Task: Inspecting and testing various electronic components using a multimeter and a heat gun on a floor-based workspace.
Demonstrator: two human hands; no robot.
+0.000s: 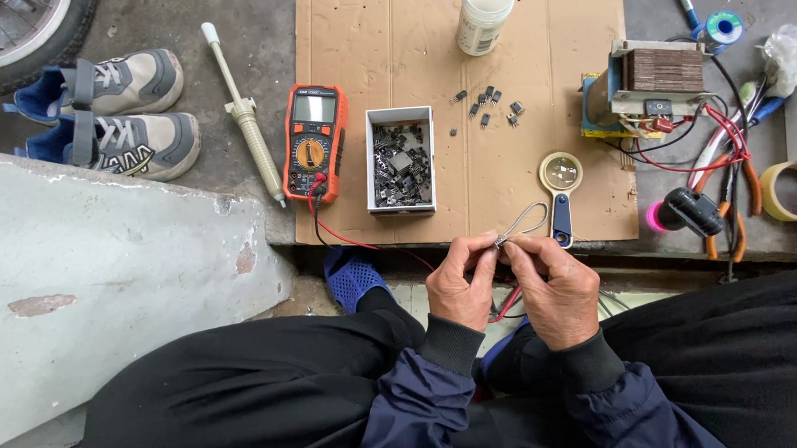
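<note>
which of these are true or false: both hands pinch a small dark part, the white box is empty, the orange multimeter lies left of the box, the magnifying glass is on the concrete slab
1. Both the left hand and the right hand pinch a small dark component: true.
2. The white rectangular box is empty: false, it is full of small dark parts.
3. The orange multimeter lies left of the box: true.
4. The round blue-handled magnifying glass lies on the grey concrete slab: false, it lies on the brown cardboard sheet.

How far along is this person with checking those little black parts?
A few small black components already lie loose on the cardboard. In hand: the left hand and right hand pinch one tiny part at the multimeter leads. Left: the white box looks nearly full of components.
</note>
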